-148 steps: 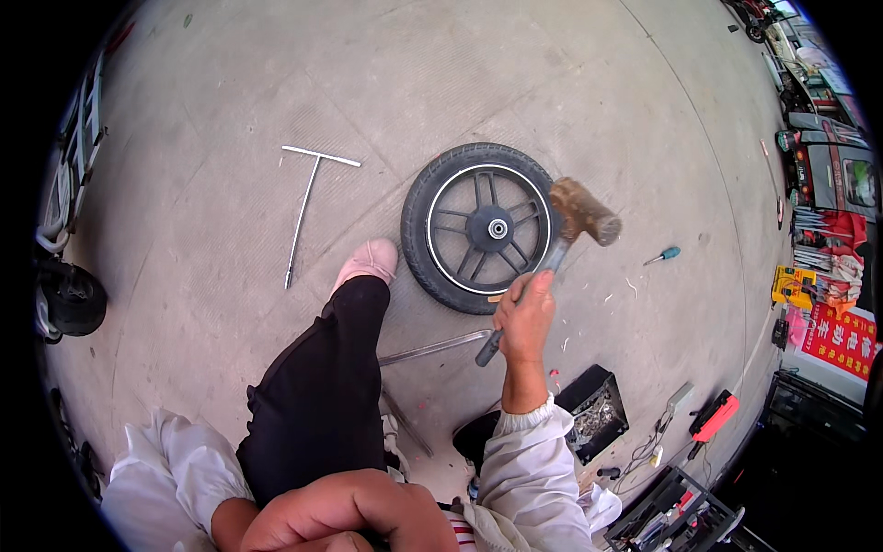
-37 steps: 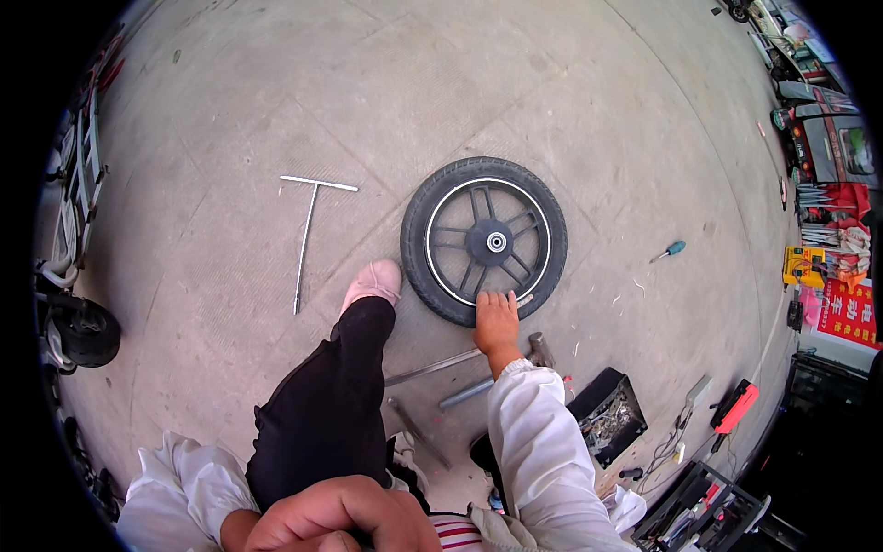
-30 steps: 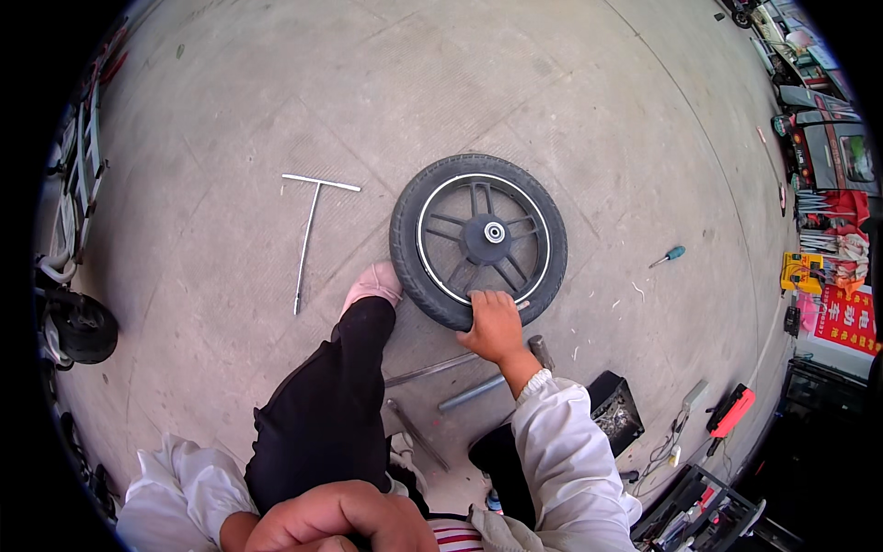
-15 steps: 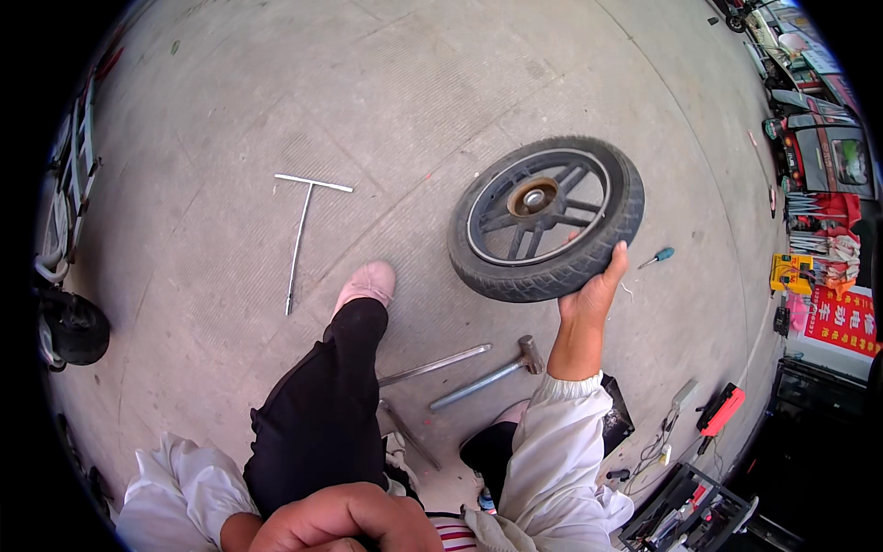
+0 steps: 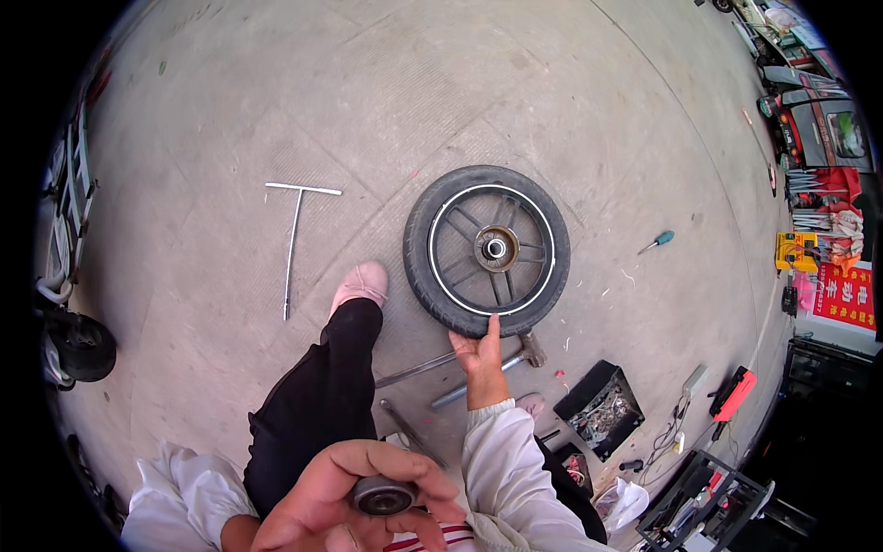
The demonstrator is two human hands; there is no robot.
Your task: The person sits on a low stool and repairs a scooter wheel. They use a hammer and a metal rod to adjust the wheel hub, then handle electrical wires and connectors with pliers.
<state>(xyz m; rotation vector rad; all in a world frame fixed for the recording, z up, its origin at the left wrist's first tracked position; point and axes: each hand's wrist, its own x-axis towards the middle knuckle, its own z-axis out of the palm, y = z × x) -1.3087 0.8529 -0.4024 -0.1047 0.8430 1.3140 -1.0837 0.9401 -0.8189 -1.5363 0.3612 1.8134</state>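
My right hand (image 5: 478,359) grips the near edge of a black-tyred wheel (image 5: 429,269), thumb on top and fingers beneath the tyre. The wheel has dark spokes, a white rim line and a rusty hub with a shiny centre, and its face is turned up toward me. Close to me at the bottom, my left hand (image 5: 322,488) curls around a small round dark bearing (image 5: 384,498) with a ringed middle. A hammer (image 5: 460,393) and a steel bar (image 5: 414,370) lie on the floor just this side of the wheel, partly behind my right hand.
A T-handle wrench (image 5: 296,244) lies at left, a teal-handled screwdriver (image 5: 659,241) at right. A black tray of metal bits (image 5: 600,409), a red tool (image 5: 733,403) and a rack (image 5: 699,506) stand lower right. My pink shoe (image 5: 363,285) is beside the wheel.
The wheel has moved left and nearer, its face now turned more squarely up, with my right hand still on it. My left hand has opened into view, showing the bearing.
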